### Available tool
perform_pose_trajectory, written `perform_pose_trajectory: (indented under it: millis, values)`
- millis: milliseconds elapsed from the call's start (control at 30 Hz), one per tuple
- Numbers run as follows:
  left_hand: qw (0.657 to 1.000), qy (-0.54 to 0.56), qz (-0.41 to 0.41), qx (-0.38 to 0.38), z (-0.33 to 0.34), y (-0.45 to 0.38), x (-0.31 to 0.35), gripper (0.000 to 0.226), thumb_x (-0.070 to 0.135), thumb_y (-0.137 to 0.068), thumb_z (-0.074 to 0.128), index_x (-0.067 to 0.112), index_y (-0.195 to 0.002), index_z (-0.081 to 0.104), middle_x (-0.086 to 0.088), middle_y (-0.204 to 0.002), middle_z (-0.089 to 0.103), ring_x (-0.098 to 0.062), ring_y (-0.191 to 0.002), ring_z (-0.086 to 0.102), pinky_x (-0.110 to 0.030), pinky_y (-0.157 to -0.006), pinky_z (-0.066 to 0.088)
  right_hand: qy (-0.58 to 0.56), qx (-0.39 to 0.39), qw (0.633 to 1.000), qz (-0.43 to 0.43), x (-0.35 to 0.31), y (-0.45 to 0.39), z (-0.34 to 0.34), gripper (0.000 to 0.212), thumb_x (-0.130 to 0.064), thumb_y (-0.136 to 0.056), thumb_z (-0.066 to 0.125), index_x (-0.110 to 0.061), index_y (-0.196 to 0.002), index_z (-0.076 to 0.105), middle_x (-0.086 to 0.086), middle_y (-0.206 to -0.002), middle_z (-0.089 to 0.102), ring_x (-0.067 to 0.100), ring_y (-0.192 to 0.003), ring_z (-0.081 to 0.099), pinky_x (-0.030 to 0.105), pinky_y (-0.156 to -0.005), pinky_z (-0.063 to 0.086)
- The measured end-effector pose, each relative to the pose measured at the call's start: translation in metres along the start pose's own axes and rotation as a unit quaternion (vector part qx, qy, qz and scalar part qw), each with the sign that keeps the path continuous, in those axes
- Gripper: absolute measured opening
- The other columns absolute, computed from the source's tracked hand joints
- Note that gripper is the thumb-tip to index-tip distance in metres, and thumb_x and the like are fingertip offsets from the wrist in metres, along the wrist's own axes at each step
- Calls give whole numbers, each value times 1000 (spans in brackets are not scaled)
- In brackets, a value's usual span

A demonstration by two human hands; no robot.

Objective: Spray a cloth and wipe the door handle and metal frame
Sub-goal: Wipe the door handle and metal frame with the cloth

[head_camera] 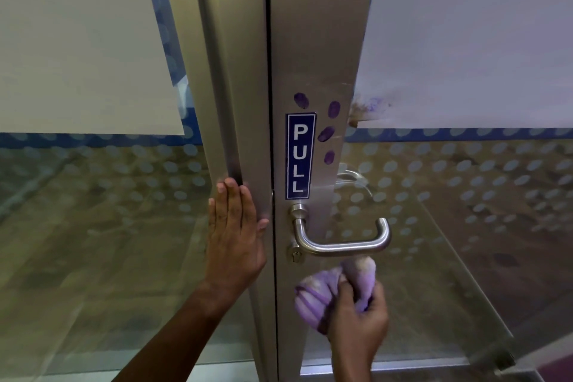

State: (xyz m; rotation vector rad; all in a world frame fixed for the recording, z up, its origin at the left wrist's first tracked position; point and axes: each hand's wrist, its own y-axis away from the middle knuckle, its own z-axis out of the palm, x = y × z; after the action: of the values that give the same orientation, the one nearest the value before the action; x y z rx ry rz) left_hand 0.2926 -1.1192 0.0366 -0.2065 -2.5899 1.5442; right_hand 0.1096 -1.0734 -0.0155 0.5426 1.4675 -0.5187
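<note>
left hand [233, 232]: flat, fingers together, palm pressed on the fixed metal frame post [223, 102] just left of the door gap. Holds nothing; looks like bracing.
right hand [359, 319]: fingers curled tight round a bunched purple cloth [322, 291], below the door handle [341, 242]. Cloth top sits just under the lever bar; can't tell if it touches.
cloth: soft, light, wadded into a ball, pale patches on the folds. Can't tell whether it is wet. Will mould round the bar if wrapped; keep the grip at the back of the wad so a clean face points forward.
door handle: brushed steel lever, stiff, smooth, likely slippery once wet. Rose at the left end, keyhole cylinder [296, 256] just below it, bar runs right and returns up toward the door. May swing down under pressure, so wipe along the bar, not down on it.
metal frame: door stile [316, 40] carries a blue PULL sticker [299, 156] above the handle. Purple fingerprint smudges [328, 130] above and right of the sticker, plus smearing on the white panel edge [369, 107]. Not yet cleaned.
sticker: edges could lift; wipe lightly across it.
spray bottle: not in view.
step, my read: cloth in hand, handle wipe starting; frame marks left to do.
</note>
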Motion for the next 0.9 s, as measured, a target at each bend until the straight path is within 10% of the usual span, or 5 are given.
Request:
perform_pose_trajectory:
  millis: [267,667,900]
  values:
    - [1000,-2,4,13,3,0,0,64,33,-107,22,8,-155,-11,-9,-163,-20,-26,-152,-15,-38,-124,-9,29,-2,996,-88,-12,10,52,26,-17,-76,69,0,-95,71,19,-88,67,29,-78,60,45,-75,52]
    - [1000,-4,6,9,3,2,-1,66,31,-106,25,8,-155,-12,-9,-163,-21,-26,-152,-16,-39,-124,-8,-47,-99,990,-92,-18,24,66,27,-13,-71,72,-1,-95,78,10,-106,71,33,-98,70,52,-88,56]
    - [1000,-1,-10,-1,-1,0,3,64,31,-106,24,7,-155,-9,-11,-163,-18,-28,-152,-14,-40,-124,-8,-91,-216,967,97,-22,11,27,23,2,-82,67,-13,-66,62,17,-55,59,26,-43,54,44,-45,48]
